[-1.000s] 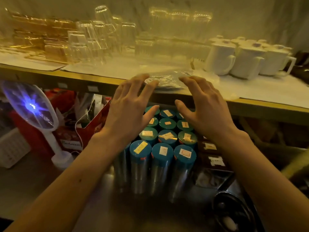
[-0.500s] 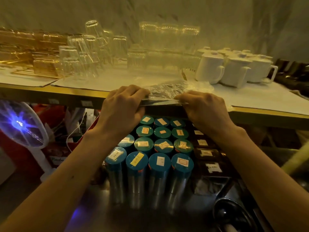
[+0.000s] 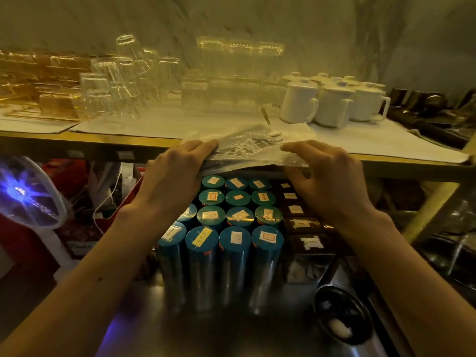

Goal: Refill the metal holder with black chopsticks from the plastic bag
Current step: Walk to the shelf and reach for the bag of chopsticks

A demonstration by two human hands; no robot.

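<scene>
Now bag (image 3: 247, 148) lies at shelf (image 3: 144, 141) front edge, near end overhanging tins (image 3: 234, 228). Left hand (image 3: 175, 176) pinches left corner, fingers over top; right hand (image 3: 327, 176) clamps right edge, thumb under. Film thin, slick, crinkly; dark load inside likely stiff and shifty. Judge best hold under bundle, not film alone. Holder not seen.

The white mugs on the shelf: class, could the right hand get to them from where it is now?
Probably yes. The right hand rests on the plastic bag at the shelf edge, and the mugs stand just behind and to its right, with only bare liner between. It would have to leave the bag first.
</scene>
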